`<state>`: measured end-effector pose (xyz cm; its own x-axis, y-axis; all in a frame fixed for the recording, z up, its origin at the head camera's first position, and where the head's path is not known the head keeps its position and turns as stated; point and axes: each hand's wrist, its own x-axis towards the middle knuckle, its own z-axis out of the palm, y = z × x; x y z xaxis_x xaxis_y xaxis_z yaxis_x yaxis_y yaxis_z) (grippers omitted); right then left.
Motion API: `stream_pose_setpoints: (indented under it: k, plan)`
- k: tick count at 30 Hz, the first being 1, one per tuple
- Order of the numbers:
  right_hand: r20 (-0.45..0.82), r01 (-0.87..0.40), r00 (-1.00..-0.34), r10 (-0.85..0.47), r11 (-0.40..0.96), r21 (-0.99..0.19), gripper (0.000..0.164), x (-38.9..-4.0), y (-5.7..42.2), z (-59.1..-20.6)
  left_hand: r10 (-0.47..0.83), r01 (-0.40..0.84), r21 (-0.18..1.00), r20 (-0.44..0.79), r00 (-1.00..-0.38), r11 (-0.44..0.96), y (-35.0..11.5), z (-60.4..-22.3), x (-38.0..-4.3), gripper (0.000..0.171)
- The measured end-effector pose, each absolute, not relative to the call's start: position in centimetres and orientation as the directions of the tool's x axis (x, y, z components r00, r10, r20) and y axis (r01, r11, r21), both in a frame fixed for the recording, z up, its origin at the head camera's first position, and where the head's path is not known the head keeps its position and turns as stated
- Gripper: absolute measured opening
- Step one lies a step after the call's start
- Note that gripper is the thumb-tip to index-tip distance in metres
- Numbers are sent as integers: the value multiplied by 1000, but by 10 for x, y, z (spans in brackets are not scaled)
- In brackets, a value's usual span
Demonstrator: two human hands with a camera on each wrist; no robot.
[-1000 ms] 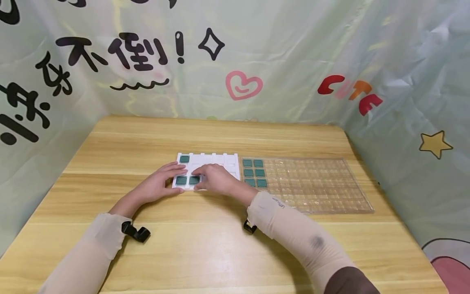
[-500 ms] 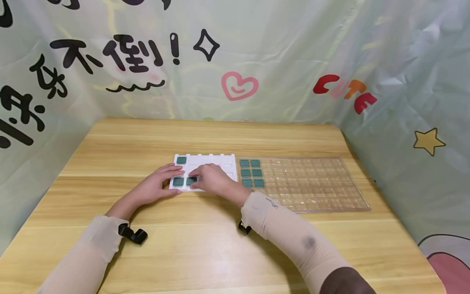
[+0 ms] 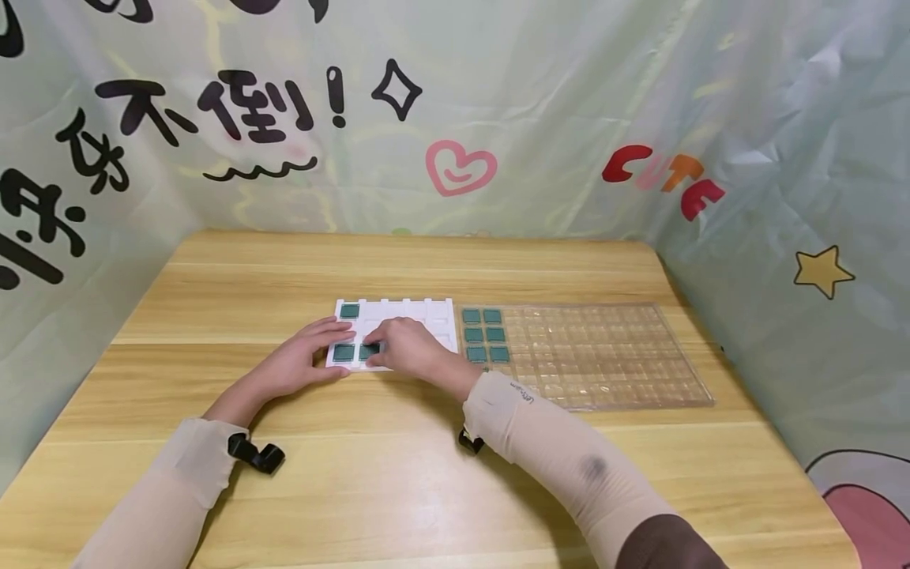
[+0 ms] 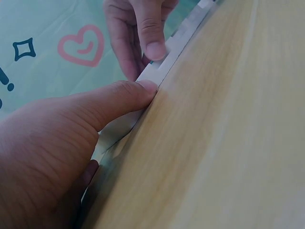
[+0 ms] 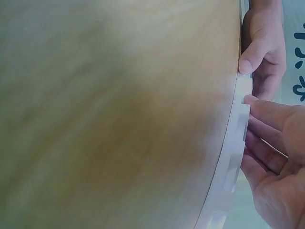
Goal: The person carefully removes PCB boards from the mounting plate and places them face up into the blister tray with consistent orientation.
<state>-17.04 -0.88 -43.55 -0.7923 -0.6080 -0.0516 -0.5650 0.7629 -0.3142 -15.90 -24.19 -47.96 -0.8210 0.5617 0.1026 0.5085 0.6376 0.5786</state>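
A white compartment tray [image 3: 419, 310] lies on the table. My left hand [image 3: 295, 363] holds its left end, the thumb pressed to the near edge and the fingers spread along the side; the left wrist view shows that thumb [image 4: 128, 95] close up. Over the tray's front row, my right hand [image 3: 412, 348] pinches a small green square chip [image 3: 367, 352] between thumb and fingers, in the second compartment from the left. The hand covers part of this chip. Two more green chips sit in the left column, a back one [image 3: 349, 311] and a front one [image 3: 344, 352].
Right beside the white tray lies a larger clear plastic tray [image 3: 597, 356] with a grid of pockets. Several green chips [image 3: 492, 335] fill its two leftmost columns. The wooden table [image 3: 398, 490] ends at printed curtains [image 3: 554, 142] behind and at the sides.
Both hands keep nearly the same place at the tray. The right thumb and fingers shift slightly over the chip. The head view has drifted a little, moving everything slightly left in it.
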Motion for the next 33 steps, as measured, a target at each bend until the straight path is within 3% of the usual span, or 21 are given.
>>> stream_pose_setpoints:
  k: [33]
  plan:
    - [-56, -530, -769, -637, 685, -500, 35, -169, 6, -419, 568, 518, 574, 109, -816, 634, -242, -481, -160, 65]
